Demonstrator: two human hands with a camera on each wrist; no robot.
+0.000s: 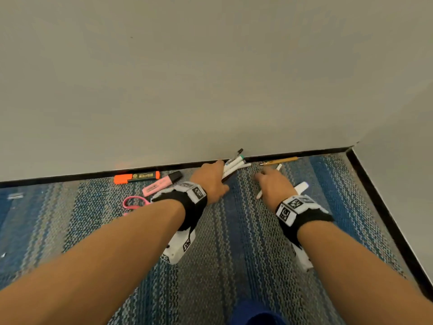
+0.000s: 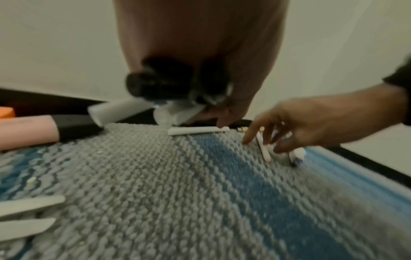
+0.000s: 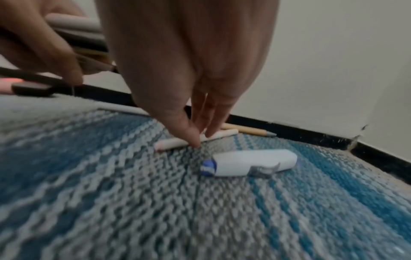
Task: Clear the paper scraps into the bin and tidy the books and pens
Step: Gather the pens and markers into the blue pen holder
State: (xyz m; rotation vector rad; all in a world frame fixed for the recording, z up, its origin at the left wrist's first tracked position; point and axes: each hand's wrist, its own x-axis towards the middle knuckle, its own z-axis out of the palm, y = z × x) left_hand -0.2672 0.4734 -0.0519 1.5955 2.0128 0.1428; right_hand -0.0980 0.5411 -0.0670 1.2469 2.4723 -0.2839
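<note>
My left hand (image 1: pixel 212 181) grips a bundle of several pens (image 1: pixel 234 161), their tips fanning out toward the skirting board. The bundle also shows blurred under the palm in the left wrist view (image 2: pixel 169 84). My right hand (image 1: pixel 263 175) reaches down to a thin white pen (image 3: pixel 175 143) lying on the carpet. Its thumb tip and straight fingers (image 3: pixel 211 130) stand on either side of the pen, which still lies flat. A thick white marker with a blue cap (image 3: pixel 251 162) lies just right of it. A wooden pen (image 1: pixel 278 160) lies along the wall. Another white pen (image 2: pixel 198 130) rests below the left hand.
An orange highlighter (image 1: pixel 137 177), a pink highlighter (image 1: pixel 161 184) and pink-handled scissors (image 1: pixel 134 202) lie on the striped blue-grey carpet (image 1: pixel 234 254) to the left. A grey wall with black skirting (image 1: pixel 304 154) runs behind and forms a corner at the right. No bin or books in view.
</note>
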